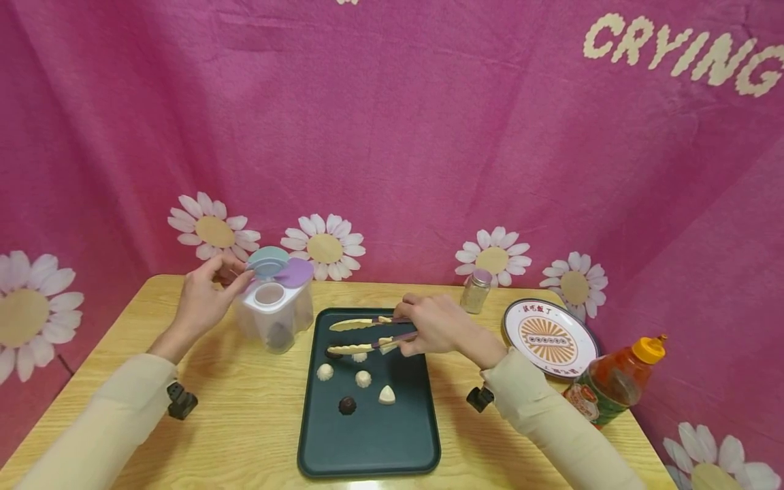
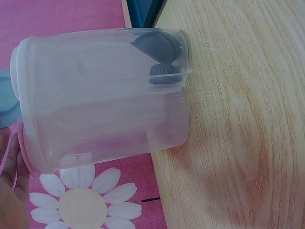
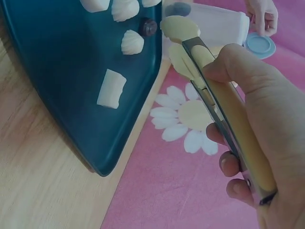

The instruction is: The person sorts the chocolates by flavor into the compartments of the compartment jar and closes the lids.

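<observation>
My left hand (image 1: pixel 205 292) pinches the edge of a raised round blue-green flip lid (image 1: pixel 268 264) on a clear plastic storage container (image 1: pixel 273 323). The lid's round opening is uncovered, and a dark piece (image 2: pixel 159 50) lies at the container's bottom. My right hand (image 1: pixel 437 323) grips a pair of tongs (image 3: pixel 233 124) with cream tips, held above the tray's far part. The tips stand apart in the head view, with nothing between them. Below, on the dark baking tray (image 1: pixel 367 449), lie several cream-coloured pieces (image 1: pixel 386 395) and dark chocolate-like pieces (image 1: pixel 347 405). The tongs partly hide some.
Behind the tray to the right stands a small jar (image 1: pixel 476 291) with a purple lid. A patterned plate (image 1: pixel 511 333) lies on the right of the wooden table (image 1: pixel 239 435), beside a sauce bottle (image 1: pixel 618 378) with an orange cap. A pink cloth (image 1: pixel 392 136) hangs behind.
</observation>
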{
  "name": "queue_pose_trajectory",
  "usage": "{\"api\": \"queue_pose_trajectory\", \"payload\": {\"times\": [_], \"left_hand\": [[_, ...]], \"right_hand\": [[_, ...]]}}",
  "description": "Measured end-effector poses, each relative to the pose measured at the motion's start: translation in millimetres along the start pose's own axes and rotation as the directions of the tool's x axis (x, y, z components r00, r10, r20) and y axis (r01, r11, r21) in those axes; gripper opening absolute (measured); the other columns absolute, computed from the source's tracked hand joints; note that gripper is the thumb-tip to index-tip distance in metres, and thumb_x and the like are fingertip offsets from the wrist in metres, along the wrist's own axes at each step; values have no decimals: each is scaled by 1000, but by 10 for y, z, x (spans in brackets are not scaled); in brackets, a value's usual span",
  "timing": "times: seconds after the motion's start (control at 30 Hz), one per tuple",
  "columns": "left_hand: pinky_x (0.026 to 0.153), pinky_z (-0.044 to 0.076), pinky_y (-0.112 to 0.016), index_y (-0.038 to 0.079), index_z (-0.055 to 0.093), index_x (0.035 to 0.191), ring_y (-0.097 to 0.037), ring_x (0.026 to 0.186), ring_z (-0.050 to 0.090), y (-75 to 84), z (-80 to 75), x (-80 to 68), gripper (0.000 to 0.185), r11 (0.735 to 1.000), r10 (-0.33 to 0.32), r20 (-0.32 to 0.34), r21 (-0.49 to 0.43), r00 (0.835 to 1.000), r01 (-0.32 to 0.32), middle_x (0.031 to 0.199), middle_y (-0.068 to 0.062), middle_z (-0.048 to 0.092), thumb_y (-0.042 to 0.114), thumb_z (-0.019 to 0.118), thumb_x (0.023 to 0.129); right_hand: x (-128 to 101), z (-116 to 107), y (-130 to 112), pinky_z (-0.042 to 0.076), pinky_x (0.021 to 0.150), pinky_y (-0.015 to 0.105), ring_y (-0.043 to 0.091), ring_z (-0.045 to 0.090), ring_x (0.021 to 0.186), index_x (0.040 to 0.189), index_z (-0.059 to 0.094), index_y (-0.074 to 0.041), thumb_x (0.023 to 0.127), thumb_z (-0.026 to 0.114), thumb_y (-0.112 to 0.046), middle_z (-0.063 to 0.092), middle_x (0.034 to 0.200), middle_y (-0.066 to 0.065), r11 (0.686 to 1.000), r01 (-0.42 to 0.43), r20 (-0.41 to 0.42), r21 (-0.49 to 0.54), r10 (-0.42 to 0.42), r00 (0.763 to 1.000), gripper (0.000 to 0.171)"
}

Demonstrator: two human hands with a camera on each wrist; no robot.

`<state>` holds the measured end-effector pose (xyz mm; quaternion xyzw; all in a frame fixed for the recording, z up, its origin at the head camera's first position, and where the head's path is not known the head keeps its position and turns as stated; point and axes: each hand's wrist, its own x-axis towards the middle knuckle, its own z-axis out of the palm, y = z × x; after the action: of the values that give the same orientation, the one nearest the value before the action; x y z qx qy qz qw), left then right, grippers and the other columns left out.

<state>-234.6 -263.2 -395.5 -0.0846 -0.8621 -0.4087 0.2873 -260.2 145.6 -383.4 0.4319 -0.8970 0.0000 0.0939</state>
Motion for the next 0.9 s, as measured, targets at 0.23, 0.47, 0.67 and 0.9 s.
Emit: {"api": "queue_pose_trajectory", "payload": {"times": [0.23, 0.47, 0.67, 0.9], "left_hand": [[72, 44, -5, 1, 67, 104, 4, 76, 52, 2, 10, -1, 16, 1000, -2, -3, -8, 1000, 2, 87, -6, 65, 9, 77, 96], [72, 45, -7, 0, 67, 103, 4, 75, 53, 0, 12, -3, 16, 1000, 3, -7, -14, 1000, -3, 85, -3, 65, 8, 78, 95], [72, 44, -8, 1, 67, 104, 3, 77, 52, 6, 14, -11, 16, 1000, -7, -3, -11, 1000, 7, 87, -2, 64, 10, 77, 96], [73, 45, -8, 1, 66, 104, 2, 77, 52, 7, 16, -13, 16, 1000, -8, -2, -11, 1000, 8, 88, -4, 64, 10, 77, 96]], "right_hand": [[42, 34, -30, 46, 56, 25, 6, 54, 64, 112, 75, -20, 78, 82, -48, 72, 102, -4, 1000, -19, 96, -9, 20, 995, 44], [48, 89, -32, 50, 58, 28, 6, 57, 65, 109, 75, -21, 77, 83, -48, 72, 101, -5, 999, -21, 96, -35, 25, 995, 43], [65, 118, -42, 47, 57, 27, 7, 55, 63, 109, 76, -20, 79, 82, -48, 73, 100, -4, 999, -18, 104, -34, 22, 994, 42], [59, 144, -47, 43, 54, 25, 7, 53, 61, 109, 76, -19, 81, 82, -47, 74, 101, -3, 999, -8, 108, -38, 12, 994, 40]]}}
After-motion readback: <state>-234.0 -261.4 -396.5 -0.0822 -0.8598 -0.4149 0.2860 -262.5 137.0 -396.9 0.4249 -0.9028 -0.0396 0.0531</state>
